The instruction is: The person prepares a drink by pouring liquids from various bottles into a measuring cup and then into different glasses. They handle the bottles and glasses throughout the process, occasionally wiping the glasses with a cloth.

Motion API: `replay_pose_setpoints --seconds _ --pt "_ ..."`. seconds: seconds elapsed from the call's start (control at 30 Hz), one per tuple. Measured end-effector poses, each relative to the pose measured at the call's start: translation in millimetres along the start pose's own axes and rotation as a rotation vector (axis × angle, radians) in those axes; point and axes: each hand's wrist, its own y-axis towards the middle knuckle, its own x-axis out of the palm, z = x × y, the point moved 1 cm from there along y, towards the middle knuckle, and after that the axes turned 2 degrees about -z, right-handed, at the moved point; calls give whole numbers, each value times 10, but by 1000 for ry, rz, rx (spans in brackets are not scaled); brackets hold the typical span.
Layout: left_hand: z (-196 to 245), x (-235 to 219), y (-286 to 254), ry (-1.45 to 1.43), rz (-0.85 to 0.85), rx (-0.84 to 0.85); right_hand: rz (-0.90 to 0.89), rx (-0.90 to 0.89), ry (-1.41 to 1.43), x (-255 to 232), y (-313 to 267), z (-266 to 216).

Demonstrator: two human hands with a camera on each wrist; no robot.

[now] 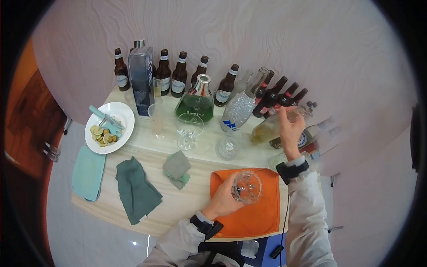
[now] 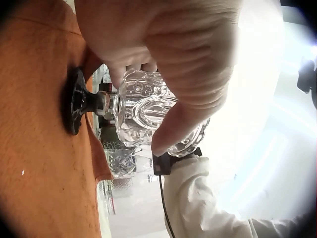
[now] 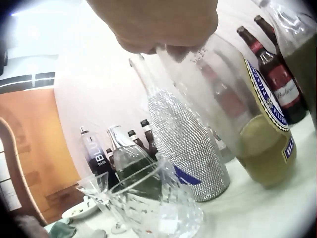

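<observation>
My left hand [image 1: 224, 199] wraps around the bowl of a clear cut-glass goblet [image 1: 247, 187], thumb on one side and fingers on the other. In the left wrist view the goblet's short stem ends in a black foot [image 2: 77, 101], right at the orange cloth [image 1: 262, 220]. My right hand [image 1: 291, 131] grips the upper part of a clear bottle [image 3: 262, 153] with yellowish liquid low inside. A blue-and-white label shows along its side in the right wrist view, and its base stands at the tabletop. Close by is a bottle covered in silver studs [image 3: 185, 144].
Brown beer bottles [image 1: 179, 73] line the back by the wall. A decanter of green liquid [image 1: 195, 104], a tall blue bottle [image 1: 141, 80] and empty glasses [image 1: 228, 144] stand mid-table. Left are a plate [image 1: 128, 116] of lime slices, a green board [image 1: 88, 173] and folded cloths [image 1: 137, 189].
</observation>
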Motion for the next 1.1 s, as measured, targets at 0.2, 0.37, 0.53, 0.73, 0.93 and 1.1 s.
replay_pose_setpoints --seconds 0.2,0.37,0.53,0.73,0.93,1.1 --pt "3 3 0 -123 -20 -9 -166 -127 -69 -598 -222 -1080" --pt "20 -22 6 -111 -24 2 -464 -164 -264 -992 -673 -1300" --pt "34 -12 -1 -76 -1 77 -867 -138 -526 -1205 -1178 -900" --pt "57 -34 -8 -44 -66 41 -1020 -111 -712 -1271 -1439 -691" --pt "21 -58 -5 100 -31 116 -1085 -147 -779 -1265 -1412 -706" --pt "66 -72 -10 97 -33 113 -1105 -208 -821 -1252 -1359 -749"
